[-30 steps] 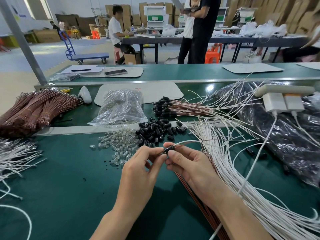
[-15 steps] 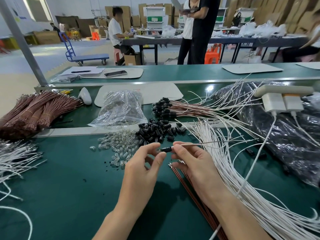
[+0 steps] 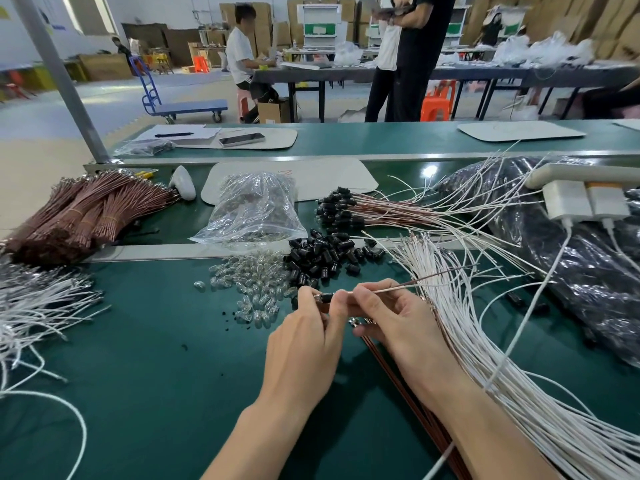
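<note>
My left hand (image 3: 306, 336) pinches a small black socket (image 3: 326, 298) between thumb and fingertips. My right hand (image 3: 391, 315) pinches the thin wire pair (image 3: 408, 285) that runs out of that socket to the right. Both hands hover just above the green bench mat (image 3: 138, 375). Behind the fingers lie a heap of loose black sockets (image 3: 325, 256) and a scatter of small clear glass bulbs (image 3: 252, 284). A thick fan of white wires (image 3: 485, 341) lies right of my right hand, with brown wires (image 3: 398, 375) under my right wrist.
A clear bag of bulbs (image 3: 254, 209) stands behind the heaps. Finished socket-and-wire sets (image 3: 363, 211) lie at centre right. Bundled brown wires (image 3: 86, 213) and loose white wires (image 3: 34, 306) fill the left. A black plastic bag (image 3: 588, 271) and white chargers (image 3: 585, 199) sit right. People stand beyond.
My hands have closed together: the left thumb and fingers now pinch the socket, which half a second ago only the right hand held. The wire has tilted up to the right.
</note>
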Tool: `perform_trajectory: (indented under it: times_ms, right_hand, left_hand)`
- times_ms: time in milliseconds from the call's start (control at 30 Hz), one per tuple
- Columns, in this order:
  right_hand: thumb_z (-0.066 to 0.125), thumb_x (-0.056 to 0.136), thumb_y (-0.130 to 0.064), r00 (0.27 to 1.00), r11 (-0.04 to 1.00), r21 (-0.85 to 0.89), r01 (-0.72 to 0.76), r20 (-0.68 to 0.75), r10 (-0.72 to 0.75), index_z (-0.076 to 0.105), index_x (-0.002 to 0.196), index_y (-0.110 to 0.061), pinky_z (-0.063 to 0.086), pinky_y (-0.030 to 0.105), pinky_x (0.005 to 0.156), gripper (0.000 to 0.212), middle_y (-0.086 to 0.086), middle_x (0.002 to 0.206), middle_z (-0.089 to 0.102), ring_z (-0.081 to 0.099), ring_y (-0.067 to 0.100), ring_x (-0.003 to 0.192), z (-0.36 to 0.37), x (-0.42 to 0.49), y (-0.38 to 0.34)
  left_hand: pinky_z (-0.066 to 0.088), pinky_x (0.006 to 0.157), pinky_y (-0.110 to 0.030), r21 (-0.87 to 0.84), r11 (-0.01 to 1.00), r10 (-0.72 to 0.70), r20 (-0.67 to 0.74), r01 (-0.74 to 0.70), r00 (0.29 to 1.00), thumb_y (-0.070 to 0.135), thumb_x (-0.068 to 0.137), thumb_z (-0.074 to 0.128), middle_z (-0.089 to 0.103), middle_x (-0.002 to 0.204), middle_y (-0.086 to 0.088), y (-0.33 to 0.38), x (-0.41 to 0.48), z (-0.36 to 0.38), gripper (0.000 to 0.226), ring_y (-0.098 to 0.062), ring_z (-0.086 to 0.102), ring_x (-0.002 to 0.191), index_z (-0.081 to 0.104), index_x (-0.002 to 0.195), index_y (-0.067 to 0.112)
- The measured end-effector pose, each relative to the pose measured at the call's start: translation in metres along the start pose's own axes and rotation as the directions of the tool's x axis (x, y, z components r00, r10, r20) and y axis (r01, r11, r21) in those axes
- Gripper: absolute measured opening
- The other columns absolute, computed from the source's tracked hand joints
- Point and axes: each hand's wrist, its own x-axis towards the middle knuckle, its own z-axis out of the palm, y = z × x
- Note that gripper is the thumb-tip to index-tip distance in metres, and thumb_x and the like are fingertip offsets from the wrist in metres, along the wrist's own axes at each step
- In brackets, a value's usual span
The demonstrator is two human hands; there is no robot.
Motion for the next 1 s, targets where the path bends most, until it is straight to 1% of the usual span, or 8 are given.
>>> perform_trajectory:
  times_ms: [133, 300, 400, 500, 600, 667, 800, 1000]
  right_hand:
    - [0.060, 0.099, -0.014, 0.999, 0.999, -0.032, 0.000, 0.036, 0.001, 0.062, 0.101, -0.005, 0.057, 0.020, 0.064, 0.010, 0.007, 0.100, 0.079, 0.076, 0.020, 0.096, -0.002, 0.003, 0.003]
    - [0.056, 0.101, -0.015, 0.998, 0.998, -0.066, 0.018, 0.067, -0.013, 0.058, 0.097, -0.009, 0.056, 0.018, 0.064, 0.008, 0.005, 0.100, 0.079, 0.076, 0.019, 0.096, -0.003, 0.003, 0.004]
    - [0.055, 0.101, -0.016, 0.997, 0.998, -0.059, 0.012, 0.077, -0.007, 0.058, 0.098, -0.008, 0.056, 0.019, 0.066, 0.009, 0.007, 0.101, 0.079, 0.075, 0.021, 0.098, -0.004, 0.003, 0.004]
    - [0.056, 0.101, -0.016, 0.998, 1.000, -0.031, -0.005, 0.062, 0.007, 0.059, 0.099, -0.007, 0.056, 0.019, 0.065, 0.010, 0.010, 0.101, 0.078, 0.075, 0.023, 0.098, -0.002, 0.002, 0.003]
    - [0.057, 0.101, -0.015, 1.000, 1.000, -0.013, 0.000, 0.030, 0.000, 0.059, 0.101, -0.004, 0.056, 0.019, 0.063, 0.011, 0.009, 0.102, 0.078, 0.075, 0.022, 0.097, 0.002, 0.001, 0.001]
    - [0.058, 0.100, -0.013, 1.000, 1.000, 0.002, 0.002, -0.010, -0.002, 0.058, 0.103, -0.001, 0.056, 0.020, 0.060, 0.012, 0.009, 0.100, 0.078, 0.076, 0.021, 0.093, 0.005, 0.000, 0.001]
    - [0.057, 0.100, -0.011, 0.999, 1.000, 0.024, -0.002, -0.036, 0.003, 0.057, 0.102, -0.001, 0.056, 0.020, 0.057, 0.010, 0.008, 0.096, 0.079, 0.077, 0.019, 0.089, 0.008, 0.000, 0.000]
    - [0.053, 0.101, -0.011, 1.000, 0.999, 0.033, -0.020, 0.012, 0.020, 0.055, 0.098, -0.005, 0.056, 0.020, 0.063, 0.007, 0.010, 0.101, 0.078, 0.076, 0.022, 0.096, 0.008, 0.000, 0.004]
  left_hand:
    - [0.039, 0.052, -0.026, 0.043, 0.999, 0.020, 0.024, -0.021, 1.000, 0.073, 0.090, 0.007, 0.057, 0.057, 0.004, -0.001, 0.000, 0.001, 0.050, -0.008, 0.057, 0.055, 0.035, 0.088, 0.032]
    - [0.033, 0.052, -0.021, 0.092, 0.996, 0.010, 0.040, -0.014, 0.999, 0.070, 0.087, -0.002, 0.056, 0.061, 0.005, -0.001, 0.001, 0.002, 0.049, -0.006, 0.054, 0.056, 0.030, 0.085, 0.032]
    - [0.032, 0.052, -0.023, 0.117, 0.993, 0.022, 0.040, -0.026, 0.999, 0.069, 0.086, -0.006, 0.055, 0.061, 0.005, -0.001, 0.000, 0.004, 0.049, -0.007, 0.052, 0.055, 0.027, 0.082, 0.033]
    - [0.033, 0.053, -0.028, 0.096, 0.995, 0.008, 0.023, -0.010, 1.000, 0.068, 0.090, -0.002, 0.054, 0.059, 0.004, 0.000, -0.001, 0.005, 0.048, -0.007, 0.052, 0.055, 0.029, 0.081, 0.032]
    - [0.032, 0.052, -0.027, 0.053, 0.998, -0.019, -0.021, 0.020, 1.000, 0.067, 0.094, 0.008, 0.053, 0.054, 0.003, 0.000, 0.000, 0.005, 0.046, -0.007, 0.052, 0.052, 0.033, 0.080, 0.031]
    - [0.032, 0.051, -0.029, 0.068, 0.997, -0.024, -0.041, 0.026, 0.999, 0.069, 0.094, 0.008, 0.051, 0.053, 0.003, 0.001, 0.001, 0.006, 0.050, -0.008, 0.051, 0.051, 0.034, 0.078, 0.029]
    - [0.034, 0.053, -0.034, 0.130, 0.989, -0.057, -0.067, 0.065, 0.996, 0.073, 0.089, 0.002, 0.053, 0.057, 0.004, 0.005, 0.003, 0.007, 0.058, -0.010, 0.052, 0.054, 0.033, 0.075, 0.027]
    - [0.042, 0.063, -0.039, 0.197, 0.974, -0.101, -0.061, 0.111, 0.993, 0.069, 0.086, -0.006, 0.054, 0.065, 0.005, 0.005, 0.005, 0.009, 0.065, -0.024, 0.062, 0.068, 0.039, 0.082, 0.023]
